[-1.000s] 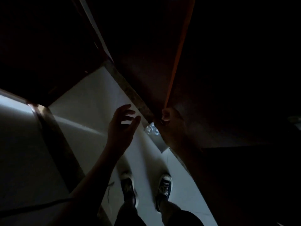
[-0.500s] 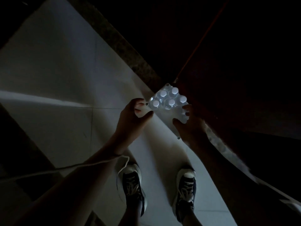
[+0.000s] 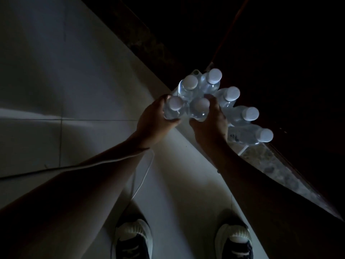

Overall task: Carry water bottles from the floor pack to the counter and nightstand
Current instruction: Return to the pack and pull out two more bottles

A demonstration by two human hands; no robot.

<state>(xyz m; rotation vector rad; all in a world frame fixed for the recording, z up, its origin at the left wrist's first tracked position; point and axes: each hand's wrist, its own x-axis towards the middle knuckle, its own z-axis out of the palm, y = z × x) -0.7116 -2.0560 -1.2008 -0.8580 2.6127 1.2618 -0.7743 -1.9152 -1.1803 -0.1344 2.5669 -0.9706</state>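
Observation:
A shrink-wrapped pack of clear water bottles with white caps stands on the pale tiled floor against a dark wall base. My left hand is wrapped around the nearest-left bottle just below its cap. My right hand is closed around the neighbouring bottle. Both bottles still stand among the others in the pack. Several more capped bottles show beyond and to the right of my hands. The room is very dim.
A speckled stone skirting strip runs diagonally along a dark wooden panel on the right. My two dark shoes stand on the white floor tiles below the pack. A thin white cord hangs by my left forearm.
The view dropped closer to the floor pack. Both hands went from hovering beside the pack to closing around two front bottles.

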